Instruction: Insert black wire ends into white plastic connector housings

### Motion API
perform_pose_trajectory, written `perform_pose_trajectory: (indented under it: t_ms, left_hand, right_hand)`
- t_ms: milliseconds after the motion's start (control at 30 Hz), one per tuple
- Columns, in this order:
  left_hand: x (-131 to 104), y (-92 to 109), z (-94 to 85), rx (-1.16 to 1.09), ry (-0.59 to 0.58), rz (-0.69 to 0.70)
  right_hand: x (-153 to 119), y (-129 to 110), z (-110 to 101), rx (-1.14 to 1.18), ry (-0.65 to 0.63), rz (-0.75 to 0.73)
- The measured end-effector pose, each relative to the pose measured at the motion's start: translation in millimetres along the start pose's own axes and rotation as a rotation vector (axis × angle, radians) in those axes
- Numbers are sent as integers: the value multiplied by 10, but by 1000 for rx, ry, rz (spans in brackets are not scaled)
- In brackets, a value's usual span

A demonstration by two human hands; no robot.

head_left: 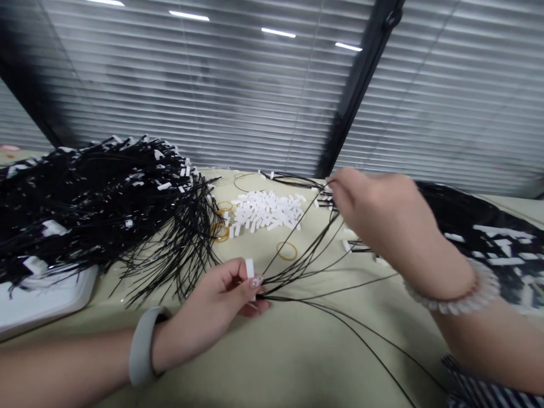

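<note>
My left hand [215, 300] pinches a small white plastic connector [250, 268] between thumb and fingers. Thin black wires [304, 265] fan out from it to the right, some crossing the table under my right forearm. Raised above the table on the right, my right hand [378, 212] has its fingertips closed on one black wire [293, 229], drawn taut up from the connector. Past my hands lies a heap of loose white connectors [270, 209]. The wire's far end is hidden at my right fingertips.
A large pile of black wires with white connectors [97, 192] covers the left, partly over a white tray [80, 294]. More black wire bundles [459, 207] lie at the right. Yellow rubber bands [287, 251] rest on the table [272, 357]. Window blinds [212, 85] stand behind.
</note>
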State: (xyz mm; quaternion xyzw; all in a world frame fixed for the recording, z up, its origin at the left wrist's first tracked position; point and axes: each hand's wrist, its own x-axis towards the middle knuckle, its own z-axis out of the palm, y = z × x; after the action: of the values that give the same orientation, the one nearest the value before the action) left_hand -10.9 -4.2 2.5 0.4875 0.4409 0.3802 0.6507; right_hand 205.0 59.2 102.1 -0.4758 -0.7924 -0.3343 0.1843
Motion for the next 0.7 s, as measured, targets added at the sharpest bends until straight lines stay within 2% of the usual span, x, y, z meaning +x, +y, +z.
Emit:
perform_pose_trajectory:
  t_ms: [100,200,267,333,400,433,500,600,667,700]
  left_hand:
    - [4,-19,-12,-13,-2,-10]
    - [7,-31,-10,-37,-15,-3]
    - [9,-26,-1,-47,-22,-2]
    - [8,-16,9,-43,-22,-1]
    - [4,-9,17,-32,-25,15]
    - [1,-10,19,-29,-27,22]
    - [-8,-21,20,-23,-38,31]
    - [-24,-51,13,-18,-66,49]
    - [-34,-64,8,-22,-79,58]
    - [-39,-66,7,-26,-82,58]
  right_hand:
    - [26,209,-9,137,164,95]
    - [21,356,-106,108,199,202]
    - [14,418,-197,61,113,267]
    - [5,445,-279,77,-64,324]
    - [-14,434,-322,248,-183,427]
    - [-29,415,-323,404,-171,490]
    - [-69,354,-287,803,-7,582]
    - [-157,222,-185,1343,339,616]
    - [-241,100,-124,1501,488,689]
    - [-292,25,-101,1534,489,726]
